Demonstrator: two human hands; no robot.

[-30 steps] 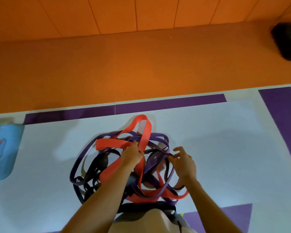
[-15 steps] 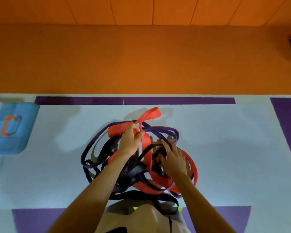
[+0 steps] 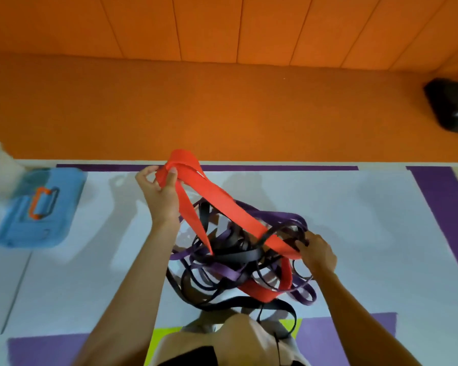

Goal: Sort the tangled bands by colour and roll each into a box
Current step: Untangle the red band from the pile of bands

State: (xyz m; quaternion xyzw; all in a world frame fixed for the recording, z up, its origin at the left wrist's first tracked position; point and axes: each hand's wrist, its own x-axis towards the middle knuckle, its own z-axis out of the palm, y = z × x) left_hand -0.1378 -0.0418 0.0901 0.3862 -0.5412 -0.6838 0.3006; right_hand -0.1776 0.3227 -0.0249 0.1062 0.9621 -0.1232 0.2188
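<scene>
While the red band is hanging stretched above the tangle, the step in hand seems to be the separating of the first colour. This band is wide, flat and bright, and it is running as a long loop from a raised fold down into the heap, where its lower part is lying under and between purple bands and black bands. The heap is resting on the white mat, just in front of the person. The left hand is gripping the folded top of the red band, thumb and fingers clamped on it, above the mat. The right hand is holding the right side of the tangle with curled fingers, on dark strands just beside the red one; which strand exactly is not clear. The next move is probably calling for freeing the red loop from the strands crossing over it, without dragging the whole heap. A blue box with an orange handle is lying well apart at the left
</scene>
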